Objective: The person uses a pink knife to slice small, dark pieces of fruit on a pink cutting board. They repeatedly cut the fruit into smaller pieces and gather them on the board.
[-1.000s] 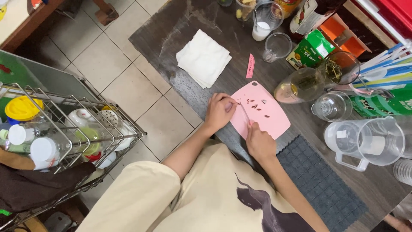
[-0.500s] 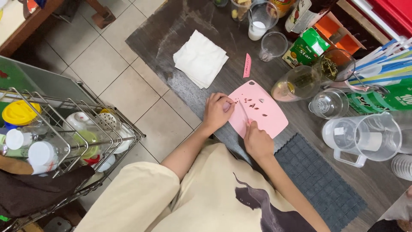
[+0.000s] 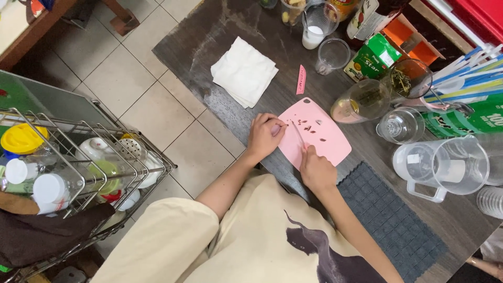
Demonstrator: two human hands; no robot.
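A pink cutting board (image 3: 327, 144) lies on the dark wooden table (image 3: 230, 31) with several small dark-red pieces (image 3: 309, 127) scattered on it. My right hand (image 3: 315, 170) grips a small knife (image 3: 298, 134) whose thin blade angles up across the board. My left hand (image 3: 266, 135) rests at the board's left edge, its fingertips pinching a small dark piece next to the blade tip.
A folded white cloth (image 3: 243, 71) and a pink knife sheath (image 3: 301, 79) lie beyond the board. Glasses, a glass teapot (image 3: 362, 99), a green carton (image 3: 373, 57) and a clear pitcher (image 3: 445, 167) crowd the right side. A grey mat (image 3: 390, 222) lies near me. A wire rack (image 3: 78, 162) stands on the left.
The view has shifted slightly. Both hands stay at the board, with the knife and the left fingertips making only small movements over the dark pieces.
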